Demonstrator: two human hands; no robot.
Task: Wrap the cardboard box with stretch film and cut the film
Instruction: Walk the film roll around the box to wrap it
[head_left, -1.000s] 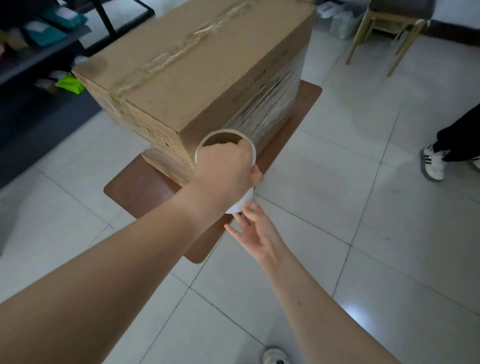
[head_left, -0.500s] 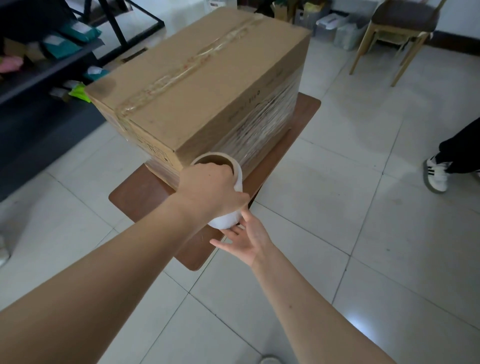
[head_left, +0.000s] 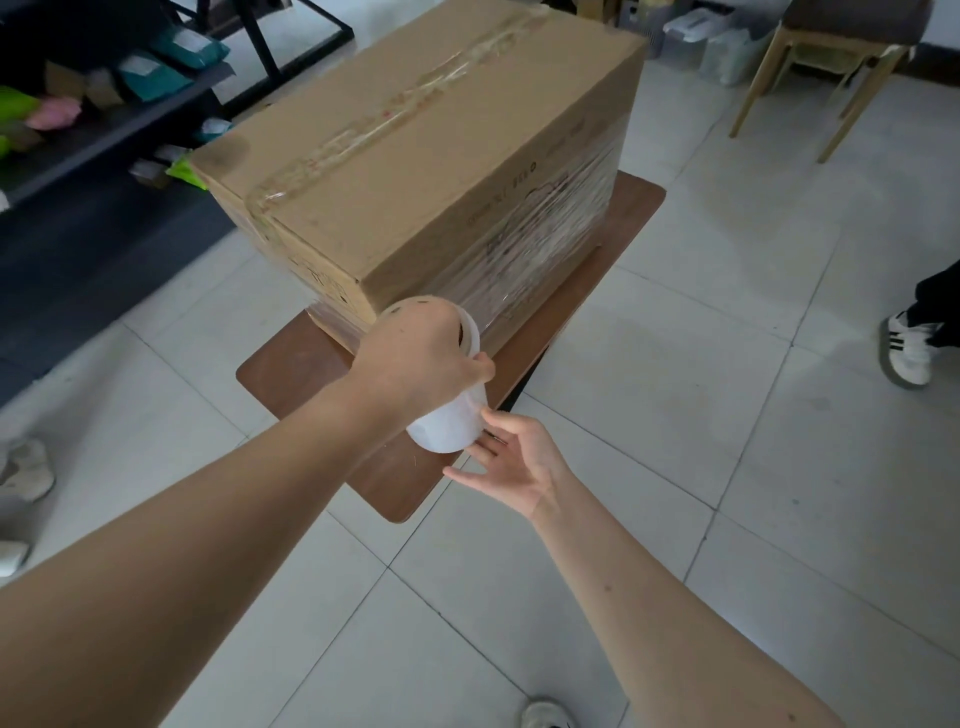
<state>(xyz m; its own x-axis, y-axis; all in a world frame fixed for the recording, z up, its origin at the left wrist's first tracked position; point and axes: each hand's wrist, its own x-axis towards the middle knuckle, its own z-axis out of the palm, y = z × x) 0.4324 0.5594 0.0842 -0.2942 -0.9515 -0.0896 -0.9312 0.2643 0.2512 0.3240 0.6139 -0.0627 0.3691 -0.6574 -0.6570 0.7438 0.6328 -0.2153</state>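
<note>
Wrapping in hand: the roll of film is at the near corner of the box.

At far left a dark shelf (head_left: 104, 130) holds coloured packets. The cardboard box (head_left: 415, 171) sits on a low brown worktop (head_left: 322, 374), its right side already banded with stretch film (head_left: 540, 249). The left hand (head_left: 421, 364) grips the top of the white roll (head_left: 452, 426), fingers (head_left: 480, 361) curled tight around it, just beside the box's near corner. Under the roll the right hand (head_left: 511, 465) is spread wide, its fingertips touching the roll's lower end but not gripping. Likely next: carry the roll leftward round the corner, keeping the film taut; cutting comes later. At far right, someone's shoe (head_left: 909, 348) stands on the tiled floor.
</note>
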